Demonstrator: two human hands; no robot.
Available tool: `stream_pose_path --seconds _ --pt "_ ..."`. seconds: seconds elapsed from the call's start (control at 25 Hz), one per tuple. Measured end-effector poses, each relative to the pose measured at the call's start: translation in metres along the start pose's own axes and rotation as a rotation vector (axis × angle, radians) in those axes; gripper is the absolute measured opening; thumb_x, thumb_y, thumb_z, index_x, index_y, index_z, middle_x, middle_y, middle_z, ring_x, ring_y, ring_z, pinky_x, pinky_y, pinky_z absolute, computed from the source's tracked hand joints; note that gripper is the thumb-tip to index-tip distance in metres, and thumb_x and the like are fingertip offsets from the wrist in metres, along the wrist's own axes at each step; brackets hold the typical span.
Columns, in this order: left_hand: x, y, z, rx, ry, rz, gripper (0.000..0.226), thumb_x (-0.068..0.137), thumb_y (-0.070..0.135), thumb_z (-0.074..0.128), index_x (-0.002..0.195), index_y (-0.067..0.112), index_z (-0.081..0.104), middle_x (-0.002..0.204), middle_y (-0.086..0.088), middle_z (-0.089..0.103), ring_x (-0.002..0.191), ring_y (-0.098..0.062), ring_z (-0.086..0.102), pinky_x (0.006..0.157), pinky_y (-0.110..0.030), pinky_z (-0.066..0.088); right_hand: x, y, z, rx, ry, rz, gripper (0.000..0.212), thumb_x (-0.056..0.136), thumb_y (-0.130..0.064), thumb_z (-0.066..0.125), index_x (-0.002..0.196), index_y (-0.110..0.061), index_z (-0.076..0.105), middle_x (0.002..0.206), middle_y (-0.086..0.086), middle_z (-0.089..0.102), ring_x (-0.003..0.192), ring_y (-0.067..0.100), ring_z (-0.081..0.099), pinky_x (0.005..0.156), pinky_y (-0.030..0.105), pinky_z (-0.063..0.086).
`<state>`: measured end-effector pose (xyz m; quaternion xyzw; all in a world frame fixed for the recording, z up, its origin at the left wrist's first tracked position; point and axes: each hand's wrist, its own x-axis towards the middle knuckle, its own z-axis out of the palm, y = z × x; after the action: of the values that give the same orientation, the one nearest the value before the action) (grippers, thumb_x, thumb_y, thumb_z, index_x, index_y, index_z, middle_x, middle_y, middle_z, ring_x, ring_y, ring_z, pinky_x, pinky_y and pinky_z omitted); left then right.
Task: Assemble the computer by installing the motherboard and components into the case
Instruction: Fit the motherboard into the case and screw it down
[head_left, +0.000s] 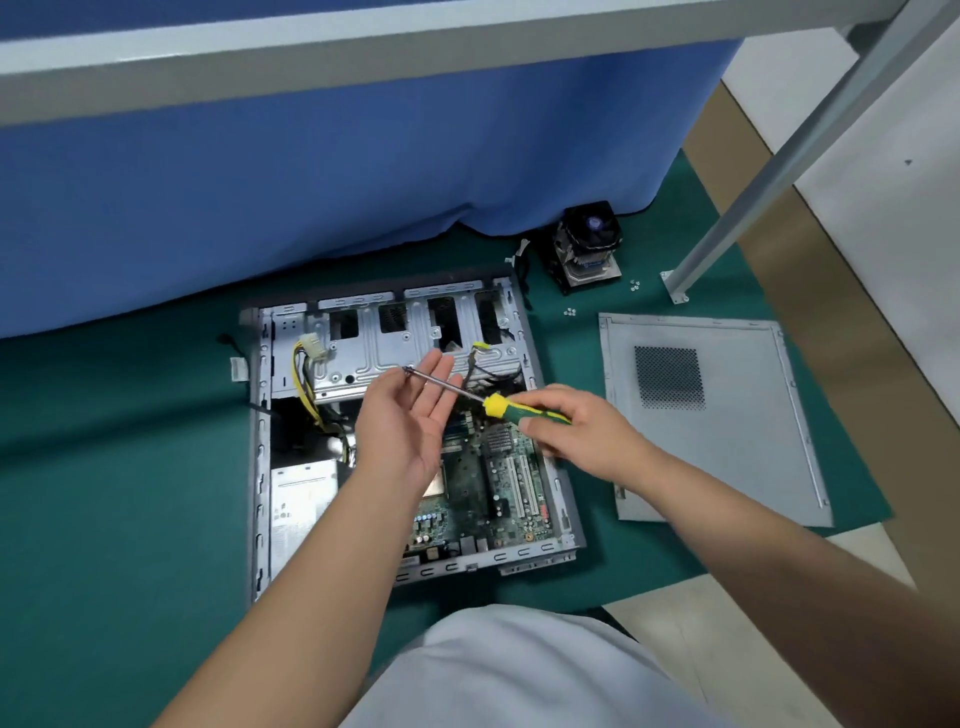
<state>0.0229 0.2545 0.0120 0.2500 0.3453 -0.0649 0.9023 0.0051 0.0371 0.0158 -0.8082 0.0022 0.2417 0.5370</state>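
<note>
Motherboard (498, 478) sits in the case (260, 467): stiff but fragile, best held by edges. Right hand (576, 436) grips the screwdriver (498, 405); left hand (410, 415) lies spread, palm up.

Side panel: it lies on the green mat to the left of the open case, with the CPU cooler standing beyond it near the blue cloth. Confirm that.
Not quite. The head view shows the side panel lying on the green mat to the right of the open case, not the left. The rest holds: the CPU cooler stands beyond it, near the blue cloth.
</note>
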Motion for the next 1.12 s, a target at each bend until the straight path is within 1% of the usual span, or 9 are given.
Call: stream_pose_path --seconds 0.08,0.12,0.24,0.28,0.32,0.44,0.6,0.88,1.12 --pt "-0.003 0.007 -0.011 -0.074 0.044 -0.027 0.029 0.107 0.013 0.042 0.127 -0.006 0.051 0.113 -0.022 0.075 0.103 -0.034 0.075 0.081 -0.043 0.064 -0.001 -0.008 0.000 0.004 0.028 -0.015 0.031 0.092 -0.026 0.076 0.118 -0.045 0.072 0.109 -0.010 0.069 0.073 0.011 0.069 0.073 0.035 0.058" --pt "-0.006 0.010 -0.017 -0.091 0.056 -0.034 0.033 0.107 0.013 0.040 0.130 -0.007 0.051 0.113 -0.021 0.075 0.102 -0.033 0.075 0.080 -0.043 0.064 -0.001 -0.011 0.001 0.071 0.064 -0.015 0.033 0.090 -0.024 0.078 0.117 -0.043 0.072 0.111 -0.006 0.071 0.076 0.014 0.071 0.076 0.034 0.060" --pt "-0.014 0.018 -0.029 -0.077 0.069 -0.027 0.033 0.107 0.014 0.038 0.132 -0.004 0.051 0.115 -0.020 0.075 0.103 -0.032 0.075 0.080 -0.043 0.062 0.003 -0.015 0.012 0.493 0.195 0.033 0.036 0.088 -0.006 0.077 0.120 -0.022 0.070 0.103 0.009 0.074 0.087 0.025 0.074 0.085 0.033 0.061" --pt "-0.016 0.020 -0.032 -0.065 0.069 -0.020 0.031 0.107 0.014 0.037 0.130 -0.003 0.051 0.115 -0.020 0.074 0.103 -0.032 0.075 0.080 -0.043 0.062 0.004 -0.016 0.018 0.604 0.233 0.042 0.037 0.089 -0.002 0.075 0.122 -0.017 0.067 0.099 0.011 0.074 0.088 0.026 0.073 0.085 0.031 0.061" --pt "-0.017 0.022 -0.033 -0.062 0.066 -0.014 0.029 0.107 0.013 0.037 0.127 -0.002 0.052 0.117 -0.021 0.074 0.103 -0.032 0.075 0.079 -0.043 0.063 0.005 -0.016 0.024 0.654 0.273 0.042 0.036 0.090 -0.002 0.073 0.124 -0.014 0.065 0.094 0.010 0.074 0.088 0.026 0.073 0.085 0.030 0.061" --pt "-0.020 0.027 -0.037 -0.081 0.052 -0.013 0.030 0.106 0.012 0.037 0.127 -0.003 0.051 0.115 -0.023 0.073 0.103 -0.034 0.074 0.080 -0.044 0.064 0.004 -0.017 0.042 0.624 0.359 0.009 0.035 0.095 -0.009 0.071 0.128 -0.015 0.062 0.090 0.006 0.076 0.089 0.026 0.074 0.088 0.033 0.060" --pt "-0.022 0.031 -0.041 -0.105 0.042 -0.013 0.034 0.106 0.012 0.036 0.132 -0.005 0.049 0.114 -0.024 0.074 0.104 -0.035 0.074 0.081 -0.046 0.063 0.000 -0.025 0.052 0.607 0.417 -0.009 0.034 0.097 -0.012 0.069 0.129 -0.020 0.062 0.099 0.016 0.072 0.087 0.024 0.075 0.088 0.030 0.060" --pt "-0.021 0.032 -0.046 -0.121 0.035 -0.019 0.036 0.106 0.011 0.036 0.136 -0.006 0.045 0.116 -0.026 0.072 0.106 -0.038 0.073 0.086 -0.048 0.062 -0.002 -0.032 0.055 0.566 0.419 -0.003 0.037 0.098 -0.012 0.068 0.134 -0.015 0.059 0.102 0.021 0.072 0.089 0.024 0.075 0.089 0.030 0.060" --pt "-0.017 0.031 -0.046 -0.082 0.035 -0.005 0.033 0.107 0.010 0.036 0.135 -0.005 0.044 0.115 -0.027 0.072 0.106 -0.038 0.073 0.084 -0.046 0.063 -0.002 -0.034 0.055 0.572 0.439 0.013 0.033 0.098 -0.011 0.067 0.130 -0.013 0.060 0.103 0.024 0.072 0.087 0.023 0.074 0.093 0.035 0.059"
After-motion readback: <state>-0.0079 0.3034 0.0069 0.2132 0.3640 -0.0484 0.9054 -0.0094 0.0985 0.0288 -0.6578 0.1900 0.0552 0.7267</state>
